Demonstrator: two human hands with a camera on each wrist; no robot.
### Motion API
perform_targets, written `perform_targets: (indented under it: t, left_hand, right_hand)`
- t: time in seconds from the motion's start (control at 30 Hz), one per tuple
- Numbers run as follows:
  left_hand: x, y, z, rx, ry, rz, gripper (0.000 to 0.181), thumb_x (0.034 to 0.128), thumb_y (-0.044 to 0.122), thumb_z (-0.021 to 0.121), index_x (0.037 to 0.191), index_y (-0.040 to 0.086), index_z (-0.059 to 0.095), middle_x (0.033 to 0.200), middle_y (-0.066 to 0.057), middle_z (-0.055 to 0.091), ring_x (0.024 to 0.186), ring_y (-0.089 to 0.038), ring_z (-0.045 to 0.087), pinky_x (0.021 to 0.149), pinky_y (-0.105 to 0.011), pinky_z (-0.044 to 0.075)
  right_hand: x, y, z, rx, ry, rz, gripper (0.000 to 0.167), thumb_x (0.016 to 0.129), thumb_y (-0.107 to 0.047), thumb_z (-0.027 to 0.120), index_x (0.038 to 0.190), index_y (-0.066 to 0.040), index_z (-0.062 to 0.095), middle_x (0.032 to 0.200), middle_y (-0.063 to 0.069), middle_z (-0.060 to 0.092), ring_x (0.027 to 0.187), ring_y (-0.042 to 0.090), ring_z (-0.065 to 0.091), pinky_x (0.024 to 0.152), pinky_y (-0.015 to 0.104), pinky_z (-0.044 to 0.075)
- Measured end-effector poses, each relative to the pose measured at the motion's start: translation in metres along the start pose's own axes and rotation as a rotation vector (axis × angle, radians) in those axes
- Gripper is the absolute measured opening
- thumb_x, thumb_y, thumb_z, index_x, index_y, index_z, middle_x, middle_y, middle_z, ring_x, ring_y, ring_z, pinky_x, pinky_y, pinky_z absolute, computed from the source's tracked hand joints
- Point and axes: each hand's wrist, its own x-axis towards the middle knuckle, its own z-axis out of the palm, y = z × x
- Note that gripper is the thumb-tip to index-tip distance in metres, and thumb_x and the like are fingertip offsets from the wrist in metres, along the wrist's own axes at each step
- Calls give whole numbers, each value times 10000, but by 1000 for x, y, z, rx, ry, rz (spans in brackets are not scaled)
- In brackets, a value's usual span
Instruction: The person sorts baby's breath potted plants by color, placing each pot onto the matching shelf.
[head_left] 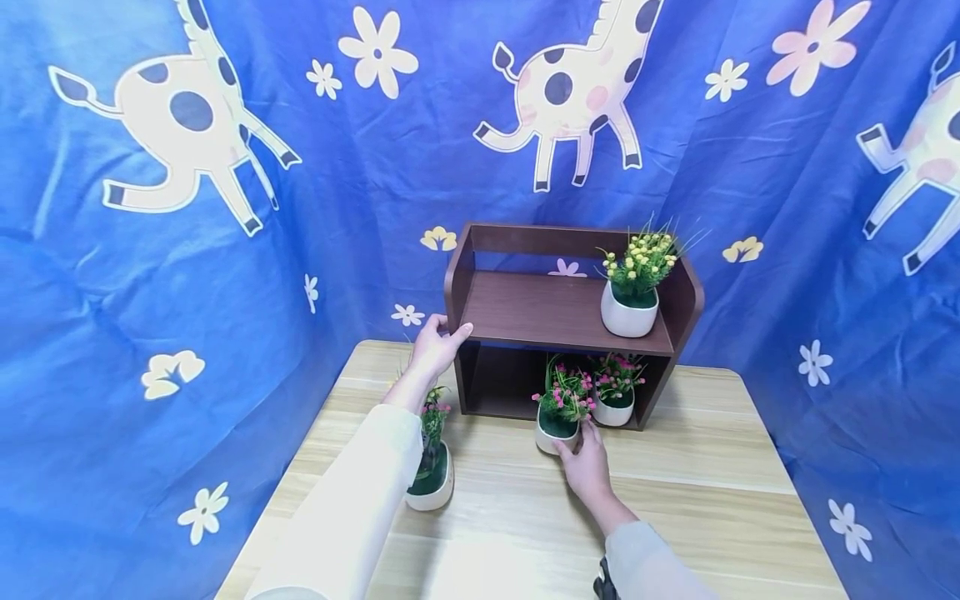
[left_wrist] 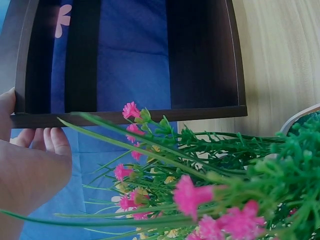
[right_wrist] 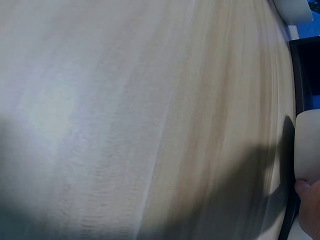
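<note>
My left hand (head_left: 438,344) grips the left side panel of a dark brown two-tier shelf (head_left: 532,308). In the left wrist view its thumb and fingers lie on opposite sides of the panel edge. My right hand (head_left: 588,467) holds a white pot (head_left: 553,443) of pink flowers between thumb and fingers, at the front of the lower compartment. Only the thumb side of that hand (right_wrist: 311,205) and part of the pot (right_wrist: 307,145) show in the right wrist view. Beside it, a second pink-flowered pot (head_left: 613,411) stands inside at the lower right.
On the upper tier, at the right, stands a white pot (head_left: 628,318) of yellow flowers. Another white pot (head_left: 431,500) with pink flowers sits on the wooden table (head_left: 510,483), partly hidden by my left forearm. A blue giraffe-print curtain (head_left: 405,167) surrounds the table.
</note>
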Motion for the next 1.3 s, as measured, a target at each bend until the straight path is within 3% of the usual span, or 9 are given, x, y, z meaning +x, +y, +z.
perform_targets:
  t: [0.17,0.33,0.53,0.83,1.07,1.3]
  left_hand:
    - [1,1,0,5,-5,9,538,1022,426,752,1371,67,554,1510,-210,603,1463,-379,570,1227,-531,468]
    - [3,0,1,14,-6,9,541,1028,442,739,1374,72,549,1516,-208,595,1462,-379,564,1228,-530,463]
    - [2,0,1,8,-8,13,545,1027,436,740,1380,67,547,1538,-212,589,1479,-379,555,1242,-531,453]
    - [1,0,0,9,-5,8,528,1029,432,738,1366,71,551,1531,-209,590,1480,-385,546,1245,-540,446]
    - [0,-1,0,8,-9,4,536,1028,444,738,1369,77,547,1519,-201,592,1473,-381,547,1238,-539,452]
    - [-1,-2,0,6,-11,7,532,1028,444,737,1372,83,550,1524,-198,591,1481,-382,549,1236,-541,458]
  right_hand:
    - [5,1,-1,-15,-18,19,721,957,-159,824,1514,139,477,1599,373,455,1464,556,505,1234,600,441]
    - [10,1,-3,-11,-32,16,734,965,-159,815,1530,142,457,1608,380,433,1421,553,545,1164,570,521]
    - [17,2,-5,-48,-62,-15,711,973,-158,806,1522,141,468,1563,361,489,1350,516,607,1121,564,555]
    - [30,-1,-7,-82,-120,-12,728,997,-188,785,1566,94,429,1556,356,516,1415,532,561,1206,620,465]
    - [35,-3,-4,-43,-143,14,661,1015,-152,762,1538,59,416,1556,338,544,1459,495,544,1238,605,438]
    - [40,-4,-3,-62,-130,-12,713,1035,-264,749,1573,61,413,1539,366,536,1444,535,528,1229,666,409]
